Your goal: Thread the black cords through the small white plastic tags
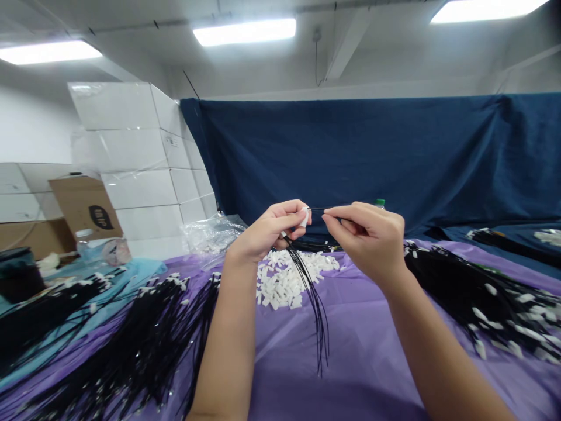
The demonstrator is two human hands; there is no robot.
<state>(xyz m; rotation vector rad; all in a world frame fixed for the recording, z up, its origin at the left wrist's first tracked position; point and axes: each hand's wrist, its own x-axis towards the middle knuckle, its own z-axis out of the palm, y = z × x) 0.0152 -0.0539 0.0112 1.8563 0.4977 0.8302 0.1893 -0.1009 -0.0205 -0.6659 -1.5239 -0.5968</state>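
My left hand [280,225] is closed on a small white plastic piece [304,217] between thumb and fingers. From its lower fingers hangs a bunch of thin black cords [313,298] with a white end. A single black cord [316,209] stretches level from the white piece to my right hand [366,231], which pinches it between thumb and forefinger. Whether the cord passes into the white piece cannot be made out. Below the hands lies a pile of loose white pieces [283,283] on the purple cloth [350,345].
Black cords with white ends [144,327] lie heaped at the left. Another heap of black cords [460,286] covers the right side. White boxes [140,193] are stacked behind on the left, beside crumpled clear plastic [210,237]. A dark blue curtain [350,152] hangs at the back.
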